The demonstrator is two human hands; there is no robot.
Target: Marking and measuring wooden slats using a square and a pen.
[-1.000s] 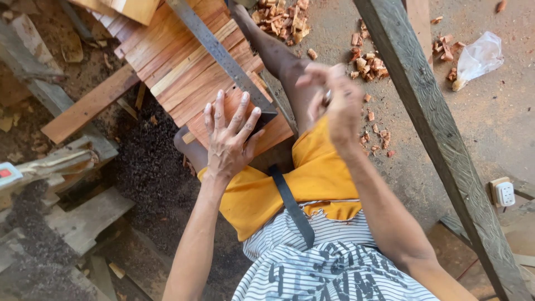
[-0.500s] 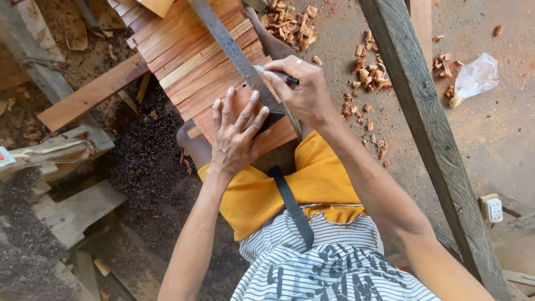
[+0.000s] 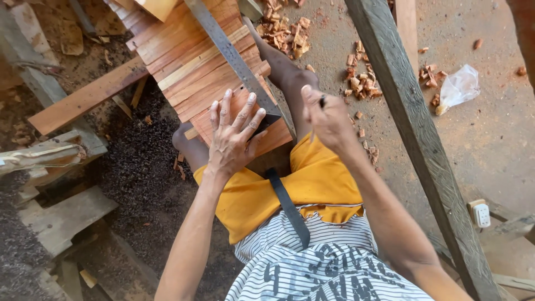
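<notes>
My left hand (image 3: 233, 138) lies flat with spread fingers on the near end of a reddish wooden panel (image 3: 195, 61) made of joined slats, pressing on the end of a long metal ruler (image 3: 231, 56) that runs diagonally across it. My right hand (image 3: 326, 117) is closed around a thin dark pencil (image 3: 322, 101), hovering just right of the ruler's near end, beside my knee. The panel rests over my lap, above yellow shorts (image 3: 312, 184).
A grey timber post (image 3: 412, 128) slants across the right side. Wood offcuts (image 3: 281, 28) and a crumpled plastic bag (image 3: 458, 88) lie on the concrete floor. Planks (image 3: 83, 100), sawdust and scrap boards sit at left. A white socket block (image 3: 480, 214) lies at lower right.
My right hand has drawn back from the ruler toward me with the pencil, after reaching to it. My left hand stays pressed on the panel and ruler.
</notes>
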